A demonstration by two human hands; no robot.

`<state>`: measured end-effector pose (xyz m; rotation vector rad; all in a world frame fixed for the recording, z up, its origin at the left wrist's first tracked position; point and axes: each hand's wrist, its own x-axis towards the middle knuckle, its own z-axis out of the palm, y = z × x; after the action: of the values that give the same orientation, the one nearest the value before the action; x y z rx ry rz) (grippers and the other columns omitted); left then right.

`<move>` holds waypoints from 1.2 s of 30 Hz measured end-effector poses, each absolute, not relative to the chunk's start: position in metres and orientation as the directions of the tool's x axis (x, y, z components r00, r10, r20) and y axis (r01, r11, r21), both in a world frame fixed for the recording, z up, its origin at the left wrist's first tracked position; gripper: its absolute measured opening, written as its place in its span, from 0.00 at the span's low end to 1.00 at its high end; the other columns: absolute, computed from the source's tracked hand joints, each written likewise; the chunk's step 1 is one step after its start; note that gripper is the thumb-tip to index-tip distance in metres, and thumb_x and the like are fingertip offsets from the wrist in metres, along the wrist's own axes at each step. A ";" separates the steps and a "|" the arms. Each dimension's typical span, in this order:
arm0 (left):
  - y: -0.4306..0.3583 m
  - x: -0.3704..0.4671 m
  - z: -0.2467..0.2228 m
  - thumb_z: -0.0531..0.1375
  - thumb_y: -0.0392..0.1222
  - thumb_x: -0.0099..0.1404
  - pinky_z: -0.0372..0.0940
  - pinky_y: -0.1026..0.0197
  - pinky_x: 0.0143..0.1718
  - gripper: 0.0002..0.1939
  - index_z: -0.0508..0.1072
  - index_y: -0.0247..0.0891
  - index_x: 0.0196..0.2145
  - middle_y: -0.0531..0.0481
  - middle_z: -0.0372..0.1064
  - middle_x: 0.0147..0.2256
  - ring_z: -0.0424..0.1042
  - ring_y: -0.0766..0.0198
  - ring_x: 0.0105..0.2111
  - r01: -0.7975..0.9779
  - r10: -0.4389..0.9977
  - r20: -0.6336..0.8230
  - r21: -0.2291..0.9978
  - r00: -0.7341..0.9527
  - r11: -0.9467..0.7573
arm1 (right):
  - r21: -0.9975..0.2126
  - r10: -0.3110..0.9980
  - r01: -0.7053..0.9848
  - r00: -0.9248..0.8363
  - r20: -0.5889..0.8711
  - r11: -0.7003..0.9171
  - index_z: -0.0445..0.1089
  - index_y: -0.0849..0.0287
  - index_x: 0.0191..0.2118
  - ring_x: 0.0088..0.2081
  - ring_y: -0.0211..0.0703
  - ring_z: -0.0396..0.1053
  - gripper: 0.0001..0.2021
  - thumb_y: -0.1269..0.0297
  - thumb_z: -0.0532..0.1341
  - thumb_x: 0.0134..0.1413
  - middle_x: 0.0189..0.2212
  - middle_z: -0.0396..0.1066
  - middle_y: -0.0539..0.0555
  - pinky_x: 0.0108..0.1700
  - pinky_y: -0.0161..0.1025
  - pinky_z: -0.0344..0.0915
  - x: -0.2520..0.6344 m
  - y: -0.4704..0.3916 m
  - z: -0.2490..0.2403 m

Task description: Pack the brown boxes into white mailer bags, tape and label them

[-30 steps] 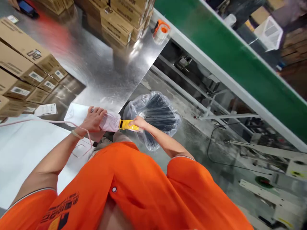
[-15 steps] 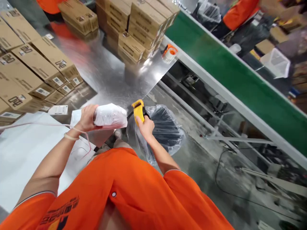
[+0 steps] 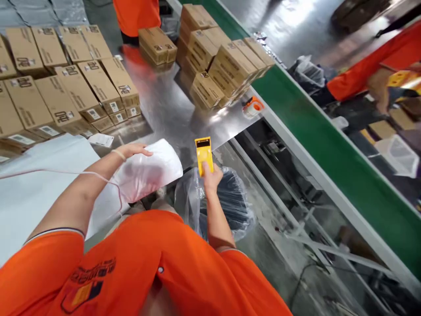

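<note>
My left hand (image 3: 130,150) grips a white plastic-wrapped packet (image 3: 149,173) from above, holding it over the near edge of the steel table (image 3: 174,114). My right hand (image 3: 211,175) holds a flat yellow device (image 3: 204,153) upright, just right of the packet. Below my right arm stands a clear plastic bag (image 3: 226,202) full of dark pieces on the floor. A thin pink cord (image 3: 59,172) runs across my left forearm.
Brown cartons (image 3: 59,96) lie in rows at the left and in a stack (image 3: 223,66) at the back. A tape dispenser (image 3: 252,106) sits at the table corner. A green conveyor (image 3: 329,149) runs at the right. White sheet (image 3: 36,175) at left. People in orange stand beyond.
My right hand turned the yellow device upright and raised it. My left hand shifted its grip on top of the white packet. The view tilted up, showing more cartons and other people.
</note>
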<state>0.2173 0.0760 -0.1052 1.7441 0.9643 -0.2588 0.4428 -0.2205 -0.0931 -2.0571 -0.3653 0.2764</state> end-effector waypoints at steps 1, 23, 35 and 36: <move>0.076 0.219 -0.114 0.75 0.64 0.53 0.71 0.46 0.64 0.34 0.84 0.37 0.51 0.37 0.81 0.57 0.76 0.35 0.62 0.744 0.497 -0.600 0.650 0.628 -0.154 | -0.923 0.425 0.082 0.900 -0.093 -0.377 0.69 0.55 0.27 0.26 0.42 0.64 0.26 0.36 0.68 0.53 0.20 0.66 0.48 0.30 0.39 0.61 0.438 -0.230 -0.096; -0.001 0.183 -0.129 0.76 0.45 0.55 0.59 0.62 0.28 0.16 0.77 0.35 0.21 0.51 0.68 0.20 0.64 0.66 0.23 0.492 0.623 -0.586 0.800 0.518 0.343 | -0.898 0.808 -0.201 0.392 -0.440 -0.392 0.70 0.57 0.22 0.24 0.36 0.57 0.24 0.42 0.76 0.39 0.19 0.63 0.47 0.27 0.36 0.56 0.322 -0.282 -0.117; 0.118 0.201 -0.168 0.71 0.41 0.59 0.52 0.62 0.28 0.14 0.73 0.37 0.21 0.54 0.63 0.20 0.56 0.66 0.22 0.610 0.854 -0.442 0.767 0.276 0.199 | -0.798 0.651 -0.362 0.462 -0.602 -0.481 0.73 0.59 0.23 0.22 0.35 0.57 0.25 0.43 0.79 0.35 0.19 0.65 0.49 0.25 0.35 0.56 0.324 -0.346 -0.155; 0.117 0.201 -0.176 0.71 0.42 0.59 0.54 0.62 0.29 0.15 0.72 0.38 0.21 0.54 0.62 0.20 0.57 0.66 0.23 0.623 0.849 -0.455 0.754 0.268 0.208 | -0.794 0.648 -0.377 0.459 -0.607 -0.476 0.72 0.59 0.23 0.22 0.35 0.57 0.25 0.43 0.79 0.36 0.19 0.65 0.49 0.25 0.35 0.56 0.321 -0.343 -0.161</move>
<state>0.2011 0.1174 -0.1760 1.4969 1.4365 0.2732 0.3208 -0.3426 -0.1610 -1.6697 -0.2368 1.2335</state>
